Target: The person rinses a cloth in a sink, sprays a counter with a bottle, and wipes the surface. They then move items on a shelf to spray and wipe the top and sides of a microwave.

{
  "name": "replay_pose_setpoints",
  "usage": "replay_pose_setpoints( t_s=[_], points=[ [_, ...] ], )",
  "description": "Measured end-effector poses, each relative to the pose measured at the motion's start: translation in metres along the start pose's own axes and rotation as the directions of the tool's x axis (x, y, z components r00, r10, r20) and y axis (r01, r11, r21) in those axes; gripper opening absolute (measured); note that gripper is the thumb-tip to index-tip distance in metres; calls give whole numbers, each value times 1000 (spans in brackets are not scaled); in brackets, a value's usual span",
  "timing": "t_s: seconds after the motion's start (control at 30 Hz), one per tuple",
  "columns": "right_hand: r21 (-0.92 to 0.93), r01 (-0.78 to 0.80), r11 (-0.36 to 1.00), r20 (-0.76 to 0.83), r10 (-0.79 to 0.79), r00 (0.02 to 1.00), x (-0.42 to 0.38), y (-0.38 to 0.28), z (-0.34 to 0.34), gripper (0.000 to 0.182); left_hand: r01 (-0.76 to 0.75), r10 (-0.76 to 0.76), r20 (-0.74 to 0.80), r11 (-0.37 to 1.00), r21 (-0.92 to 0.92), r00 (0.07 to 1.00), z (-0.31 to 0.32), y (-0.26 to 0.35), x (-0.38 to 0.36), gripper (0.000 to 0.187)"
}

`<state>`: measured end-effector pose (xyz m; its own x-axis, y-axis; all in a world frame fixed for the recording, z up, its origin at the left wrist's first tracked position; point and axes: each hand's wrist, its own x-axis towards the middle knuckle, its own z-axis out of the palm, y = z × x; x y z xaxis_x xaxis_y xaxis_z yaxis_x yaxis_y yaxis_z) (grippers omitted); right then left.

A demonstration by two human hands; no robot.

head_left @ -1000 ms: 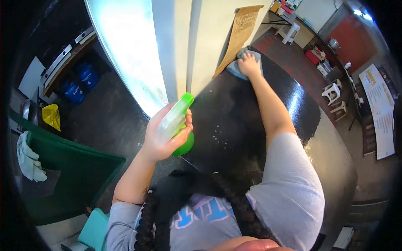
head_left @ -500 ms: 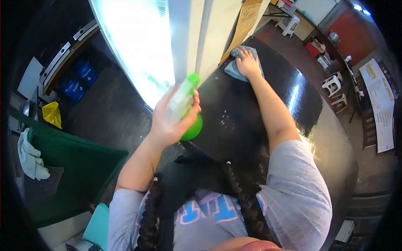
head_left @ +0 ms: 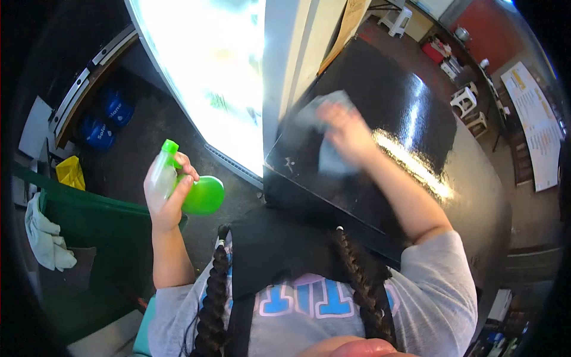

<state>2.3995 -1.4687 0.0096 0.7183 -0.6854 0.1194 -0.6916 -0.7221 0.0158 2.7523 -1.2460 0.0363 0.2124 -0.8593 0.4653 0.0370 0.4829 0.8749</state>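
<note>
- Across the black tabletop point(head_left: 383, 74), the right hand point(head_left: 348, 134) lies over a grey-blue cleaning cloth point(head_left: 336, 162); its fingers stretch out over the fabric, but blur makes it impossible to tell whether they pinch any of it.
- The cleaning cloth spreads flat under and around that hand (its outline is smeared too), near the tabletop's left edge.
- Well apart from it, the left hand point(head_left: 162, 199) holds a spray bottle point(head_left: 203, 195) off the tabletop, its fingers wrapped closely round the neck.
- The spray bottle leans, its bright green nozzle above the fist and its rounded green body out to the right.
- Between the two hands and farther back, an upright refrigerator point(head_left: 276, 65) glows white inside, with a brown paper sheet point(head_left: 344, 27) along its side.
- Nearest the camera, a black apron point(head_left: 279, 250) covers part of a grey T-shirt point(head_left: 437, 279), with a dark braid point(head_left: 215, 279) hanging at either side.
- Off to the left sit blue tanks point(head_left: 97, 132) (lettered in white) and a yellow bag point(head_left: 71, 173); a pale towel point(head_left: 50, 238) hangs over a dark green panel point(head_left: 119, 250).
</note>
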Motion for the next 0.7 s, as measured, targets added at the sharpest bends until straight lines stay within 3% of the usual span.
replay_pose_setpoints(
  t_s=[0.07,0.17,0.23,0.3,0.4,0.47,0.6,0.63,0.7],
  points=[
    [90,-279,956,-105,288,952,20,69,22,56,98,-98,12,995,32,995,-10,-5,-12,35],
    [-2,-410,912,-156,404,901,34,80,33,55,137,-137,59,991,-3,989,-11,-13,-20,33],
    [-16,-347,938,-162,340,926,44,41,35,56,159,-155,108,987,-22,982,-9,-21,-21,32],
    [-21,-184,983,-26,183,983,34,-41,23,62,171,-164,146,985,-37,976,-4,-33,-13,31],
    [89,-169,982,6,169,986,8,-135,13,61,190,-172,232,980,-58,957,9,-45,-6,32],
    [161,-117,980,-106,135,985,-21,-156,10,58,141,-126,108,978,-154,986,11,-52,-2,33],
    [134,-366,921,-125,382,916,-124,-133,-18,57,61,-45,120,989,-132,992,8,-45,1,31],
    [151,-517,842,-51,529,847,-159,-118,-27,58,60,-41,173,993,-105,984,-4,-44,1,31],
    [71,-762,644,-60,765,641,-223,-71,-33,59,85,-72,139,992,-89,988,-14,-53,1,32]
  ],
)
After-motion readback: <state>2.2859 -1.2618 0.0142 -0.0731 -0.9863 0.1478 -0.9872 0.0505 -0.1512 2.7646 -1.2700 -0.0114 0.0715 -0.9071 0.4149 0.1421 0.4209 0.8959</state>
